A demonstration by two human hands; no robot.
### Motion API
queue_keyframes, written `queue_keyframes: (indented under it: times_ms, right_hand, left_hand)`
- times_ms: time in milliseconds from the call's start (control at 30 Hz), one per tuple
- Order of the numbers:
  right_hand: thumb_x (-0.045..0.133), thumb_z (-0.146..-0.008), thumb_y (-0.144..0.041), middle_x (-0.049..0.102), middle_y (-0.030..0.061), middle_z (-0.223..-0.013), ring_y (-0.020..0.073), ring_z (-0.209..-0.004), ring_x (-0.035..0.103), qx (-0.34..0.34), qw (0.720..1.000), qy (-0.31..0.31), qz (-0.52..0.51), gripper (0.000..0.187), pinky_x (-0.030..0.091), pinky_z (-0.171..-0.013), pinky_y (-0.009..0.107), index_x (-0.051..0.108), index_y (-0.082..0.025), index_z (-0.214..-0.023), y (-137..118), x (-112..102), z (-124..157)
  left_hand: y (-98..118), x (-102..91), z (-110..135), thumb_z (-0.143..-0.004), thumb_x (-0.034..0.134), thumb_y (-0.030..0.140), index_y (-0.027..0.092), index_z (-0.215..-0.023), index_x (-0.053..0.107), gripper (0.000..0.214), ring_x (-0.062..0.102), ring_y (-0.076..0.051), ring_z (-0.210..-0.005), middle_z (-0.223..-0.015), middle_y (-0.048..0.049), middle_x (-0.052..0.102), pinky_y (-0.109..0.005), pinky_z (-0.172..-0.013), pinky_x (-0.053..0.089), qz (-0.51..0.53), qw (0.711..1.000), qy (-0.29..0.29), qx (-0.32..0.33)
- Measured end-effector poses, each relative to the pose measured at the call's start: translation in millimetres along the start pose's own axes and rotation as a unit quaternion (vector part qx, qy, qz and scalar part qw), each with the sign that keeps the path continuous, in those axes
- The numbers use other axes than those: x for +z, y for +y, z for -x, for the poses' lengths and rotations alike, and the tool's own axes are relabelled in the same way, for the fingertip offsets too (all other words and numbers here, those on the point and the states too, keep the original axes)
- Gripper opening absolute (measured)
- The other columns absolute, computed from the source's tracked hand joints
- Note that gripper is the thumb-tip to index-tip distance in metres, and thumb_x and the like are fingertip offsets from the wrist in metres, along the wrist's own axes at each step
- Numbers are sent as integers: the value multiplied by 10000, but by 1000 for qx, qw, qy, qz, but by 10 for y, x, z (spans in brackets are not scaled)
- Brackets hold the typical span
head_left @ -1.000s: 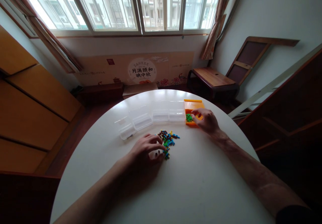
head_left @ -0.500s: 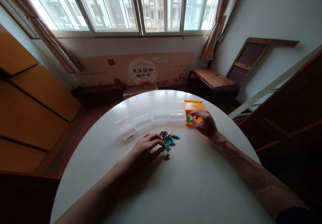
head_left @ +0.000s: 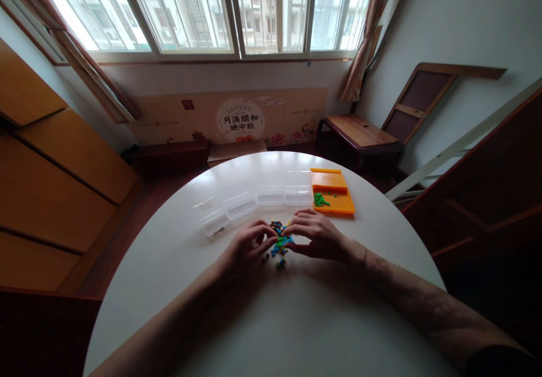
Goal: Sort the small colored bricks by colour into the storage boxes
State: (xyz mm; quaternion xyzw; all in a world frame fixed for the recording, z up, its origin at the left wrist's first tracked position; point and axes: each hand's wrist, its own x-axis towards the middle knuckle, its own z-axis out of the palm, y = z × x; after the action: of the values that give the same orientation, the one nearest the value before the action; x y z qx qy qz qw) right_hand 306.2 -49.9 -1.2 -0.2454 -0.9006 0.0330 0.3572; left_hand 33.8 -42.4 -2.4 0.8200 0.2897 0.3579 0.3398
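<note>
A pile of small toy bricks [head_left: 280,244] in blue, green, brown and yellow lies on the white round table [head_left: 296,315]. My left hand [head_left: 253,240] is at the pile's left side, fingers curved and apart. From the right, my right hand [head_left: 315,233] reaches over the pile with fingers spread, partly covering it. Nothing shows held in either hand. Behind the right hand stands an open orange box [head_left: 345,203]. Several green bricks [head_left: 320,200] lie in its front compartment, most in the left corner.
Clear plastic boxes with open lids, among them a middle one [head_left: 271,197] and a left one [head_left: 214,223], stand in an arc left of the orange box. Beyond the table are a wooden chair [head_left: 359,131], a printed cardboard panel [head_left: 199,114] and windows.
My right hand has moved from the orange box down and left to the pile, uncovering the green bricks in the box. A few dark bricks now lie apart near my left hand.
</note>
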Motion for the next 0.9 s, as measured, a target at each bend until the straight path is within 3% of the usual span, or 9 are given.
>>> queue_keyframes:
  times_ms: [233, 367, 567, 700, 900]
  right_hand:
    - [715, -1057, -315, 814, 10, -972, 182, -859, 751, -29, 999, 15, 23, 73, 560, -1028, 399, 731, -265, -1107, -2, -5, -8]
    - [736, -1037, -296, 810, 4, -956, 184, -855, 750, -10, 1000, 20, 11, 40, 559, -1031, 404, 742, -274, -1070, 19, -50, -7]
    - [730, -1017, -289, 792, 28, -904, 229, -873, 731, 133, 982, 108, 81, 61, 563, -947, 421, 755, -252, -975, 345, -332, 163]
    - [720, -989, -307, 808, 39, -926, 246, -856, 744, 253, 952, 114, 126, 92, 550, -942, 437, 753, -243, -932, 632, -480, 342]
    - [718, -957, -327, 819, 40, -922, 267, -880, 747, 295, 938, 88, 157, 121, 534, -942, 452, 749, -242, -877, 787, -451, 458]
  left_hand:
    - [27, 28, -22, -1058, 719, 399, 177, -998, 808, 247, 690, -166, -849, -982, -87, 748, -291, -786, 565, 24, 1000, -2, 4]
    - [51, 5, -10, -1067, 708, 384, 180, -1014, 821, 240, 662, -143, -764, -962, -84, 747, -266, -697, 545, 3, 1000, 12, 9]
    - [14, -32, 25, -1042, 738, 305, 226, -1057, 814, 111, 668, -136, -786, -1016, -63, 741, -282, -771, 569, -130, 989, 47, 59]
    - [-28, -19, 43, -1039, 728, 282, 271, -1086, 822, 106, 713, -170, -870, -1050, -55, 758, -316, -824, 579, -226, 968, 42, 100]
    - [-45, -15, 58, -1053, 692, 286, 292, -1174, 818, 174, 716, -200, -950, -1137, -75, 758, -350, -869, 598, -279, 955, 12, 99]
